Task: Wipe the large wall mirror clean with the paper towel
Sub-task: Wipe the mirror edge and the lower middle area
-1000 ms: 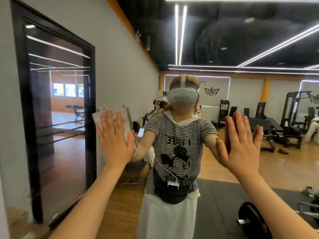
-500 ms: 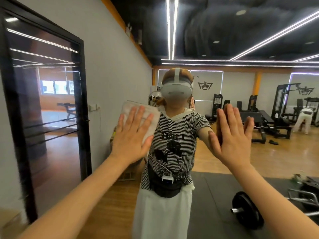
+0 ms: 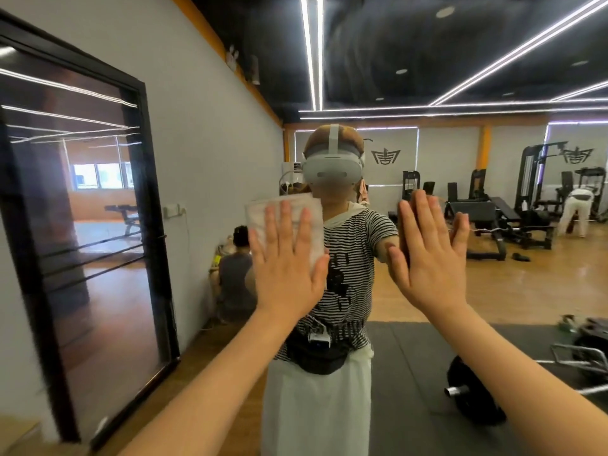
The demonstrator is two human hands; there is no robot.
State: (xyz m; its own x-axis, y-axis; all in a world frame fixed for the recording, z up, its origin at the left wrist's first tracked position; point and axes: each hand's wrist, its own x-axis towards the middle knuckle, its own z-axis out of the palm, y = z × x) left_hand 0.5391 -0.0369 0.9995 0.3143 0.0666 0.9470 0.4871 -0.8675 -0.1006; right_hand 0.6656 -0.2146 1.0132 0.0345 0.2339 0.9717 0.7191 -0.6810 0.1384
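Gym-wall mirror [image 3: 493, 291] wiping was underway: left hand [image 3: 285, 268], fingers spread, pressed paper towel [image 3: 279, 215] flat; right hand [image 3: 427, 258] braced open; most glass remained

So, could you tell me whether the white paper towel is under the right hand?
No, the white paper towel lies under the flat left hand; the right hand is bare.

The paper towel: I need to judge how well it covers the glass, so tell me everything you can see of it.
The paper towel is a white, faintly embossed sheet, folded to a rough rectangle and spread flat against the mirror. The left hand presses it with open palm and spread fingers, covering its lower part; the upper edge and corners show above the fingertips. It looks dry and untorn.
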